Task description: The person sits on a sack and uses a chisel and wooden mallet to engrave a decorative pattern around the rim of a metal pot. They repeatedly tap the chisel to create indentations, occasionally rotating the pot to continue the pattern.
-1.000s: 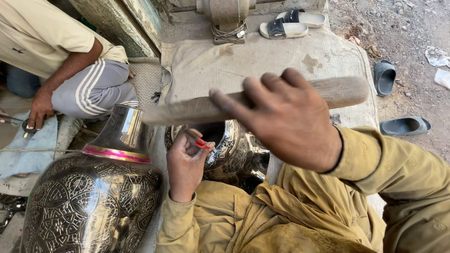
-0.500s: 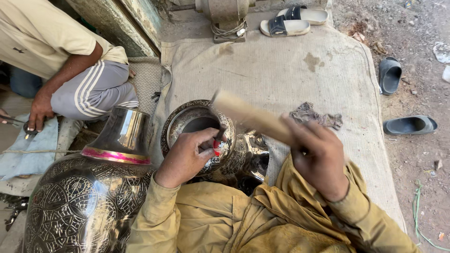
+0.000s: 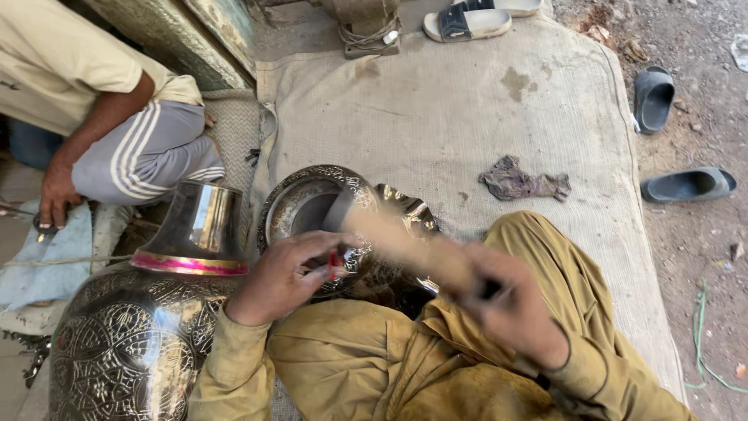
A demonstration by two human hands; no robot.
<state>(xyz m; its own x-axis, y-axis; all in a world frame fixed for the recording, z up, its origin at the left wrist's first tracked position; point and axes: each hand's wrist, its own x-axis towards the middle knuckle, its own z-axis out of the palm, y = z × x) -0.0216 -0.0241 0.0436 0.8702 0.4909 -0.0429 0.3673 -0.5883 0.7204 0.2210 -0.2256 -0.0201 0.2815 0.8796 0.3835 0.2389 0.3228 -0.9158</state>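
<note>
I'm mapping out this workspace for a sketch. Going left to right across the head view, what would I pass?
Co-worker's hand → large engraved metal vase → left hand → engraved metal bowl → right hand with blurred wooden mallet → crumpled rag → dark sandals.

A worn beige mat (image 3: 467,101) covers dusty ground (image 3: 701,257) — sandals (image 3: 686,185) scattered — daylight.

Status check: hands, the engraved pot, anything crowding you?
Left hand pinching a small red-tipped tool on the engraved metal pot rim. Right hand gripping wooden mallet, motion-blurred. Large engraved vase close at left; second person's leg beyond.
</note>
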